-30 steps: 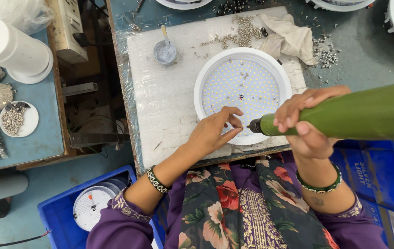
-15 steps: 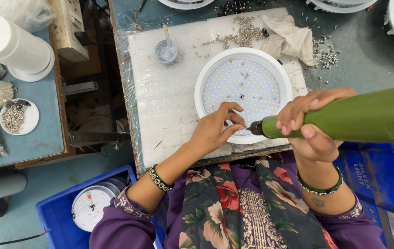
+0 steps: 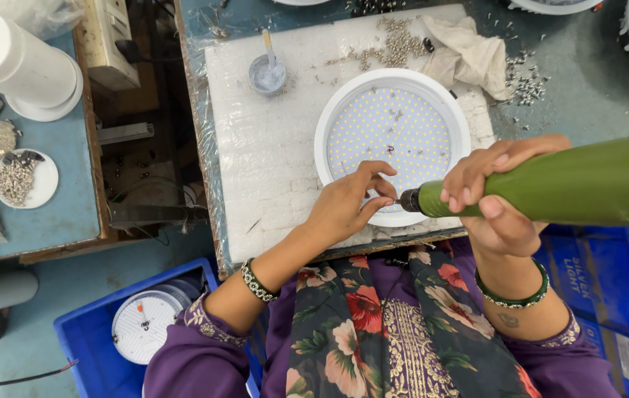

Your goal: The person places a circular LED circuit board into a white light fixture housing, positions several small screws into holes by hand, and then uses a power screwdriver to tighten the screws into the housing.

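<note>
- The right hand grips the green screwdriver; the left hand pinches at its tip.
- The round lamp lies on white foam.
- Risk: the tip may slip and nick the fingertips.

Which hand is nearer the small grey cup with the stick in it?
Left. The left hand is at the round lamp's near rim, below and right of the cup; the right hand, gripping the green screwdriver, is farther right.

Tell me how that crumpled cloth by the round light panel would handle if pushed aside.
The cloth lies in loose folds, so it is probably floppy and light, bunching rather than sliding as one piece. Small screws lie scattered beside it, so a push would likely drag some along.
</note>
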